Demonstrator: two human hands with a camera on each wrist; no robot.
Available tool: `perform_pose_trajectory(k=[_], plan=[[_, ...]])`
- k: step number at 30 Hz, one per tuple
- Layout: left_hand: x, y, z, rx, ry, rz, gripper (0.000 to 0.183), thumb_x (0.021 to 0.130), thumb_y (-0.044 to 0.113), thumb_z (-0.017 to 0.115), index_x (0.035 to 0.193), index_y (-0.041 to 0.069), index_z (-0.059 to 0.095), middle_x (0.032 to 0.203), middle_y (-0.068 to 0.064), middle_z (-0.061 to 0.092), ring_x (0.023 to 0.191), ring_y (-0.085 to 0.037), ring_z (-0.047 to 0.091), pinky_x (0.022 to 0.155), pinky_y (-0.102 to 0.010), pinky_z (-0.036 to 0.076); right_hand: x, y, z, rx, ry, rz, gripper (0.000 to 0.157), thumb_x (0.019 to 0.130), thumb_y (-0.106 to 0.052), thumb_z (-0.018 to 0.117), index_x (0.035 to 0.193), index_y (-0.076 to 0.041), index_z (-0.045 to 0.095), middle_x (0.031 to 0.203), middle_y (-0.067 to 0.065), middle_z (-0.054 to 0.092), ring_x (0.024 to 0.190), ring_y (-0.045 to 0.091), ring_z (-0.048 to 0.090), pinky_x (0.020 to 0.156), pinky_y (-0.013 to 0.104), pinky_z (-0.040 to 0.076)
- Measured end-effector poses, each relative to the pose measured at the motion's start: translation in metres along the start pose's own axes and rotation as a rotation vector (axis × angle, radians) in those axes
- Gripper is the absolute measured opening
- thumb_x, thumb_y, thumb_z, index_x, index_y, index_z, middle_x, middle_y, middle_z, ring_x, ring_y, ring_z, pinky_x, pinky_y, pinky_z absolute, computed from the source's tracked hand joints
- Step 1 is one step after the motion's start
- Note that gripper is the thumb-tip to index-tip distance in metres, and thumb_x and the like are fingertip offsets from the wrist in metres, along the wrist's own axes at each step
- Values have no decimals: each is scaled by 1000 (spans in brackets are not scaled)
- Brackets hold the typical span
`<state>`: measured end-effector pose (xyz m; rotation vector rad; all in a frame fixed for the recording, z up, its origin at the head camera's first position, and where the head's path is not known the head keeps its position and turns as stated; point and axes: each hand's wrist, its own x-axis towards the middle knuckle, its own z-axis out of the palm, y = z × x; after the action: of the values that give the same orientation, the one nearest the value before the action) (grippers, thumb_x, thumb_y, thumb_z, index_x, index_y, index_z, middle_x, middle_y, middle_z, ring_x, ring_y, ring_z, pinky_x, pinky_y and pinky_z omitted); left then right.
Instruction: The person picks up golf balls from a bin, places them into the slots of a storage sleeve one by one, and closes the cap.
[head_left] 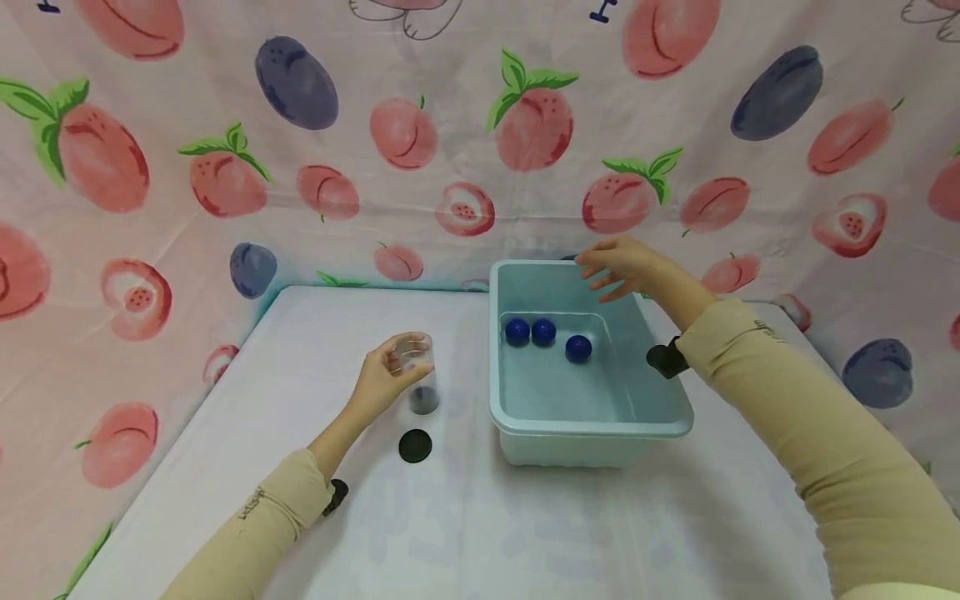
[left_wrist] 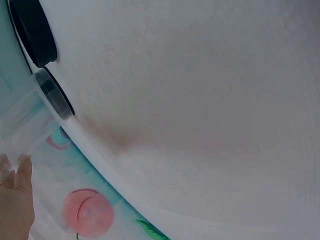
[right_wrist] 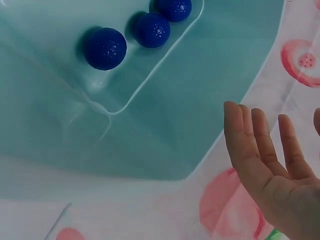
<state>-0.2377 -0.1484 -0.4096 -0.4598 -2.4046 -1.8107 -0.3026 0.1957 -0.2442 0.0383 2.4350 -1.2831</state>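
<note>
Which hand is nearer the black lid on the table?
Left. The left hand grips the clear cup just above the black lid; the right hand hovers over the bin's far rim.

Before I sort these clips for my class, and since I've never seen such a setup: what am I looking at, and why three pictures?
There is no machine here: a person works with two bare hands and wears three cameras. The wide picture comes from the head, the other two from the wrists.

On the white table stands a light blue tub holding three blue balls. The left hand grips a clear plastic cup with a dark base; a black disc lies on the table near it. The right hand hovers open over the tub's far rim and holds nothing.

The left wrist view shows the cup from close up; the right wrist view looks down on the balls and open fingers. Fruit-printed cloth hangs behind.
</note>
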Motion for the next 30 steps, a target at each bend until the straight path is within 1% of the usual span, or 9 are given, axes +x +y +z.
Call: perform_pose_trajectory(k=[3,6,13,15,17,22,24,26,30], plan=[[1,0,0,0,-4,2,44,81,15,74,122,8,58,116,-15,65,110,-28,59,90,-24,50,4,1,2,0,10,12,51,98,-32,48,137,1,41,122,18,51,83,15,59,93,46,51],[2,0,1,1,-4,4,44,81,15,74,122,10,58,116,-14,65,109,-26,59,91,-27,50,8,3,3,-1,20,21,48,98,-31,48,133,1,43,119,17,52,80,14,59,92,47,51],[1,-2,1,9,9,21,44,81,12,74,122,7,58,115,-16,65,102,-17,61,86,-17,50,20,10,12,-3,-27,41,46,99,-25,46,136,3,40,136,26,41,104,29,55,96,48,49],[0,-3,1,13,9,32,44,82,13,73,122,7,58,115,-16,65,101,-15,61,87,-18,50,23,11,15,5,-43,51,49,99,-25,45,138,3,37,138,27,39,106,30,53,98,48,47],[-2,6,1,9,5,19,43,82,10,72,122,4,57,116,-18,64,104,-20,61,91,-25,51,26,13,18,18,-51,61,49,99,-24,45,139,2,36,137,26,39,108,32,52,99,49,46],[-2,7,1,1,5,13,45,82,9,73,123,4,57,117,-19,64,108,-28,60,95,-40,50,35,20,24,38,-31,88,44,97,-21,48,134,2,40,126,22,46,89,24,56,99,50,46],[1,-1,1,1,9,25,45,81,12,73,123,7,57,117,-17,64,107,-23,61,95,-39,50,38,24,26,41,-23,100,43,97,-20,49,132,2,41,122,21,48,80,19,55,99,50,46],[0,-2,1,-1,10,28,45,81,12,74,123,7,57,117,-17,65,106,-19,61,96,-40,50,39,28,29,45,-21,105,44,96,-19,49,133,3,41,123,22,47,79,19,55,98,50,46],[-1,-3,1,-9,11,28,45,81,13,74,123,7,57,116,-16,65,104,-12,61,96,-40,50,41,35,35,33,-22,105,47,96,-18,49,136,4,40,112,18,50,78,20,55,95,50,47]])
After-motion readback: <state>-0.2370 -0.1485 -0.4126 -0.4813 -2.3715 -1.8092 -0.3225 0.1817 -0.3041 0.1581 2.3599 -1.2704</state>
